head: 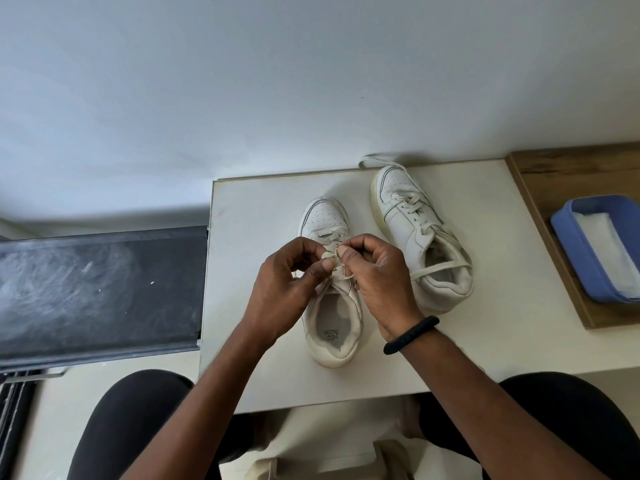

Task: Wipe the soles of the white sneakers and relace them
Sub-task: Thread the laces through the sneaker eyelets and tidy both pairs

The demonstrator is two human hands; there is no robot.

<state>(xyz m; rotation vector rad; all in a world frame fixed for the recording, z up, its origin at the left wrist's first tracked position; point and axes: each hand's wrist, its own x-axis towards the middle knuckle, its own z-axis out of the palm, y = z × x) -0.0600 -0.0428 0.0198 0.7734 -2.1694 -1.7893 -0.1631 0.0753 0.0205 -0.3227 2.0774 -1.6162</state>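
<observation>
Left hand (287, 271), right hand (377, 271) pinch flat lace (329, 255) | perforated white sneaker (325, 216)

Left hand (289, 271): centre of frame, back toward camera, fingers curled, thumb and forefinger pinching lace (329, 255).
Right hand (377, 271): just beside left, back toward camera, fingers curled inward, fingertips pinching same lace.
Fingertips of both hands almost touching; wrists well apart.
Left forearm: bare, entering from lower centre-left of frame, angled up and right.
Right forearm: bare, entering from lower right, angled up and left.
Black band (411, 335) snug round right wrist.
</observation>
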